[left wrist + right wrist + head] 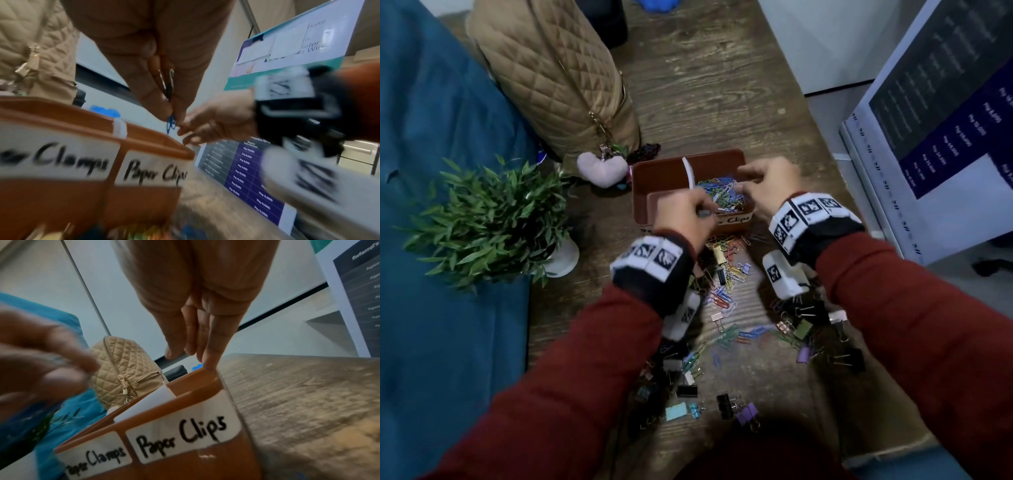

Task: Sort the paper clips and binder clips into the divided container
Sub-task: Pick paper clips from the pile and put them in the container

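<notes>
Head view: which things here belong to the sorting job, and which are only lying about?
Belong to the job:
divided container
paper clips in its right compartment
loose clips on the table
binder clips
left hand, pinching a blue paper clip
right hand

Lying about:
quilted bag
plant
heart charm
poster

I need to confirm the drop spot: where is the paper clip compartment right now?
In the head view it is the right half of the brown container, right of the white divider, already holding coloured paper clips, under both hands.
</notes>
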Demonstrator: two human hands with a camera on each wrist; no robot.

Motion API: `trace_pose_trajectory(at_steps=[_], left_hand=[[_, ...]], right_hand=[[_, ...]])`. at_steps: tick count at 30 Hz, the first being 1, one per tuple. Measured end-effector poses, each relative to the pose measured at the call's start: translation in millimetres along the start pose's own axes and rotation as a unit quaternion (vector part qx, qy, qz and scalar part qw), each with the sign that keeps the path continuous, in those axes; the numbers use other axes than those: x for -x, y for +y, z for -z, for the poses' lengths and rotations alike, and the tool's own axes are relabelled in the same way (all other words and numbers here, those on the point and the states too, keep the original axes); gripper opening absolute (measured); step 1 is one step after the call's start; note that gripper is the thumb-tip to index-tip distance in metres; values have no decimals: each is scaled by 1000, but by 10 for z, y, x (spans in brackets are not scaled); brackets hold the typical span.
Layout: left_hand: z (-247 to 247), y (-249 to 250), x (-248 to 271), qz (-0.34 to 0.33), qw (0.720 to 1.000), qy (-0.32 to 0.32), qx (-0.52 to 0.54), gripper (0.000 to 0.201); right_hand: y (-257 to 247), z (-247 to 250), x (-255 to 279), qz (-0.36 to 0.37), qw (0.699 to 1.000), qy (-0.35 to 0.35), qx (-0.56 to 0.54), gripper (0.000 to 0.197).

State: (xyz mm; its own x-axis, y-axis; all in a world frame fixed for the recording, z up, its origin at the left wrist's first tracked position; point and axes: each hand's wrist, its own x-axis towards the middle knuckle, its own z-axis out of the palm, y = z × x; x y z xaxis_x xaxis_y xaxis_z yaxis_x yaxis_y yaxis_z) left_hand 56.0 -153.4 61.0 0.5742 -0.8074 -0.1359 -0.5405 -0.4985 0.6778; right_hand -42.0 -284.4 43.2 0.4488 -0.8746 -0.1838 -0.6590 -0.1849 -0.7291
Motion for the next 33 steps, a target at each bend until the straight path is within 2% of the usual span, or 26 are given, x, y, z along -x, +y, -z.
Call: trace_pose_trajectory(at_steps=[3, 5, 8, 10, 11, 13, 15, 18, 19, 21, 23, 28, 30, 33], left_hand=[[103, 156, -349, -29, 998, 47, 1, 7], [86, 182, -525, -33, 998, 52, 5, 9], [29, 97, -621, -1, 998, 26, 49, 18], [0, -9, -581, 28, 995, 16, 97, 19], [-14, -73, -545, 40, 993, 17, 106, 16], [-23, -196, -448, 54, 992, 24, 115, 10], [-19, -284, -326, 74, 988, 28, 134, 10], [-9, -406, -112, 111, 982, 21, 153, 7], [-20, -452, -26, 124, 979, 13, 163, 4], [-58, -544, 176, 149, 976, -4, 160, 5], [-116, -636, 395, 163, 976, -30, 139, 6], [-299, -763, 912, 210, 966, -111, 102, 11], [-383, -779, 1054, 191, 971, -141, 40, 18], [-491, -768, 1210, 121, 971, -179, -100, 47]], right_hand=[[193, 88, 323, 7, 999, 7, -31, 27], [339, 110, 596, 8, 999, -36, 2, 24], [557, 20, 980, -48, 991, -124, -34, 21], [662, -75, 1163, -76, 983, -146, -75, 18], [704, -124, 1219, -76, 983, -157, -62, 17], [768, -210, 1287, -63, 980, -191, 3, 19], [804, -253, 1333, -28, 963, -249, 101, 27], [842, -316, 1415, 80, 905, -319, 271, 46], [853, -348, 1460, 105, 887, -329, 305, 46], [903, -424, 1540, 145, 877, -319, 327, 35], [951, -489, 1605, 166, 884, -294, 324, 24], [948, -636, 1637, 176, 903, -263, 292, 12], [921, -694, 1611, 177, 913, -248, 272, 12], [876, -729, 1573, 166, 929, -224, 244, 23]])
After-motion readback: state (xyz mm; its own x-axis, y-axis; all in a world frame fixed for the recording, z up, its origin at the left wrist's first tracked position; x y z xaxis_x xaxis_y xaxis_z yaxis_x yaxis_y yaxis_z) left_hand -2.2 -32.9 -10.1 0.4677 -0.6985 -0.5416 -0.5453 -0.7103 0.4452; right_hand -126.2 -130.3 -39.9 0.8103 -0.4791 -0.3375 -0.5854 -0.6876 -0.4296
